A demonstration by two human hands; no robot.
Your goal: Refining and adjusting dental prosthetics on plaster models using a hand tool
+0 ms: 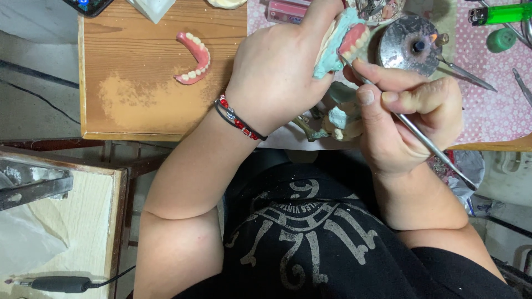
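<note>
Near the top centre of the frame, a denture cast [339,44] (pale green, with pink wax and teeth) is gripped by the left hand [277,72]; a metal tool [426,145] is pinched in the right hand [410,119], its tip laid against the cast; a loose denture [194,58] is left on the board [133,105] at upper left; a burner [413,43] is seen just right of the cast.

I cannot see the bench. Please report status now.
Left hand grips denture model. Right hand holds metal tool, tip at its teeth. Burner close behind.

Left hand [277,72] grips denture model [341,41]; right hand [410,119] holds metal tool [426,144]
</note>
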